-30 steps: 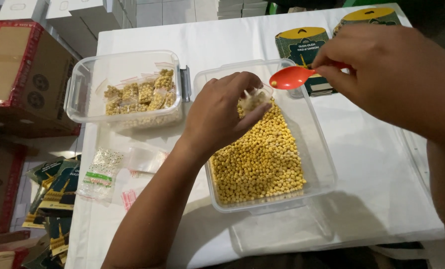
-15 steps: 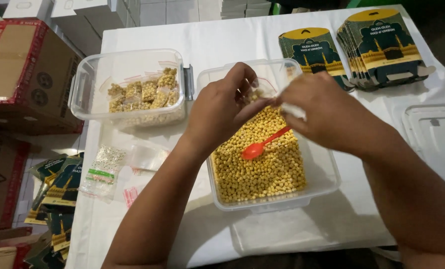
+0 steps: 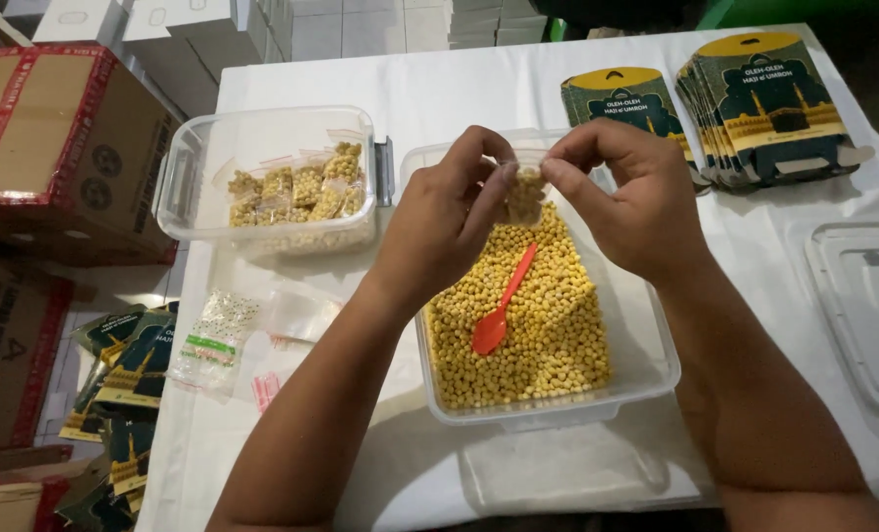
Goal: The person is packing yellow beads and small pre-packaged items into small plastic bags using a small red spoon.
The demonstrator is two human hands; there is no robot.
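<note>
Both hands pinch one small clear plastic bag of yellow beans (image 3: 526, 197): my left hand (image 3: 439, 232) and right hand (image 3: 628, 202) are clamped on its top, above the clear plastic tub of yellow beans (image 3: 646, 325) at the surface's middle. An orange plastic spoon (image 3: 498, 307) lies on the beans. Toward the left edge sits a second clear tub of filled bags (image 3: 193, 187).

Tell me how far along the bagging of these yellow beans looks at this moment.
Done: several filled small bags lie in the clear tub on the left. In hand: left hand and right hand pinch a small filled bag between them; the red spoon lies on the beans. Left: the front tub holds many loose beans, and empty bags wait on the cloth.
</note>
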